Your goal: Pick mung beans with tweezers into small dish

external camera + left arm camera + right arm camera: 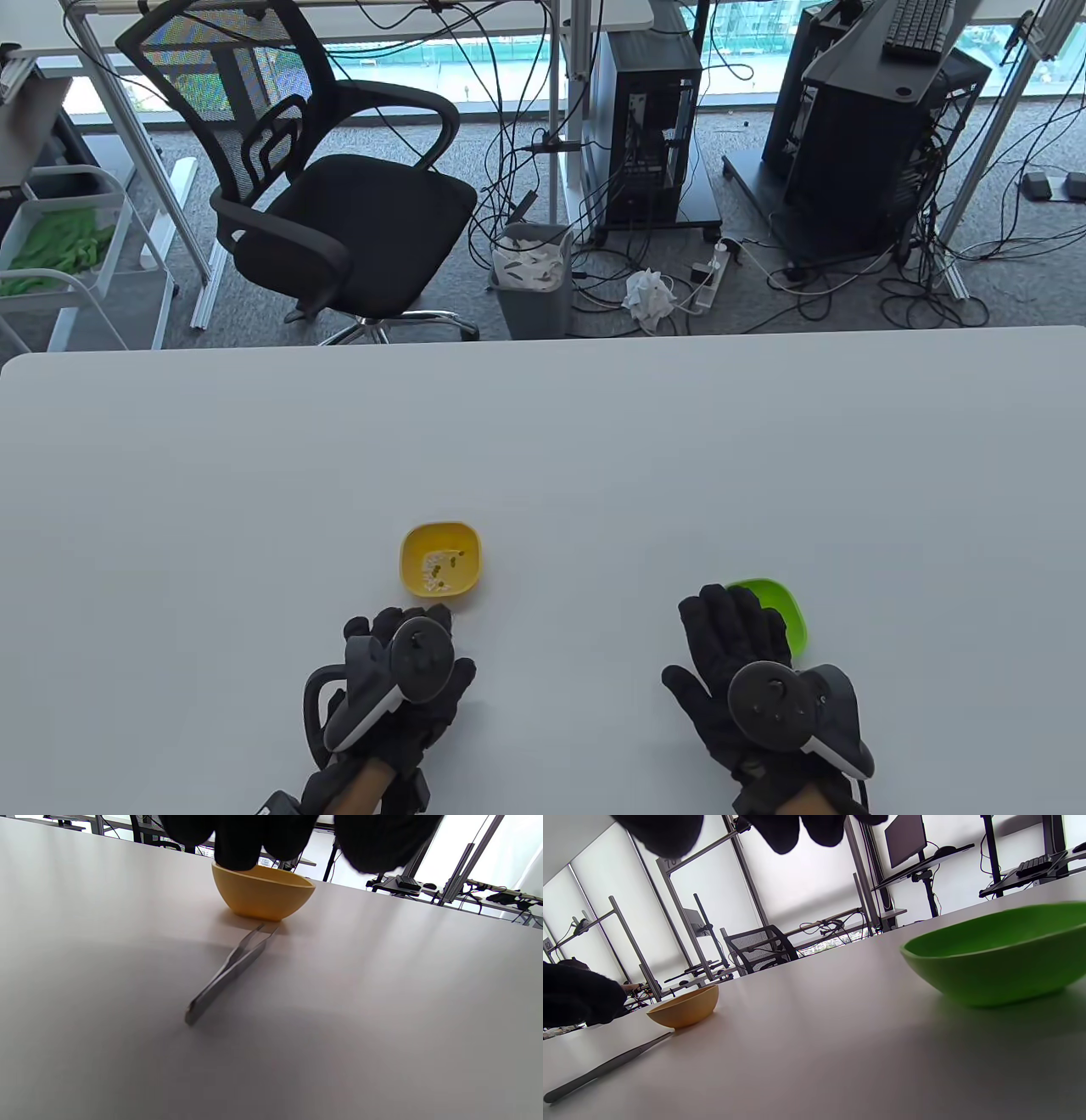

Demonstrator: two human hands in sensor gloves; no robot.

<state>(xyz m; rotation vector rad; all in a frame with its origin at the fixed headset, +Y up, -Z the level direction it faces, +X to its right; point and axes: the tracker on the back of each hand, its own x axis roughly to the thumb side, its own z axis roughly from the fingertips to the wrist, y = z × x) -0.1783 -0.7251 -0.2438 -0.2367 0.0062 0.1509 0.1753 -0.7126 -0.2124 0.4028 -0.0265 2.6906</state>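
A yellow dish [440, 557] holds pale bits and a few dark mung beans [455, 558]. A green dish [780, 613] stands to its right, partly hidden by my right hand [736, 658]. Metal tweezers [231, 969] lie flat on the table, tips touching the yellow dish's [263, 895] base; they also show in the right wrist view [606, 1068]. In the table view my left hand [399, 671] covers them. The left hand hovers over the tweezers without holding them. My right hand rests spread and empty beside the green dish [997, 955].
The white table [594, 441] stretches far beyond both dishes. Past its far edge stand an office chair [331, 187], a waste bin [532, 276] and computer towers among cables.
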